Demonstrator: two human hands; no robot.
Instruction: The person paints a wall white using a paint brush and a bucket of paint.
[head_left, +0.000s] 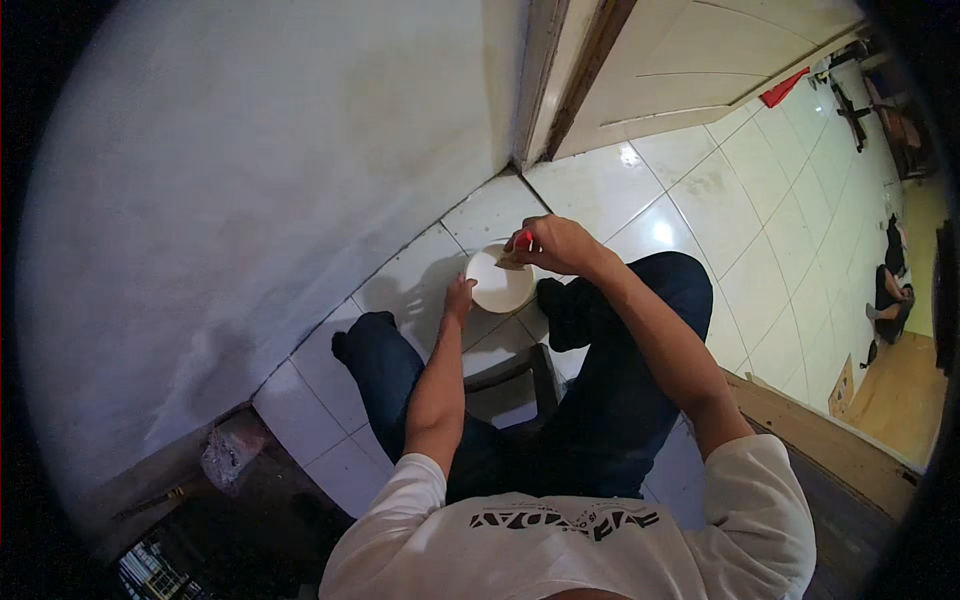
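Between my knees, low over the floor, is a round white tub [497, 292] with a pale inside. My left hand [459, 298] is closed on its left rim, the thumb at the edge. My right hand [556, 244] grips a small paintbrush [523, 240] with a red part and a tan end pointing down into the tub. The fingers hide much of the brush. Whether the tub rests on the floor or is held just above it, I cannot tell.
A stained white wall [290, 150] rises on the left, and a cream door [690, 65] stands at the far side. White tiles [735, 215] cover the floor. A dark stool [540, 375] is between my legs. A clear plastic bag [232, 455] lies at lower left.
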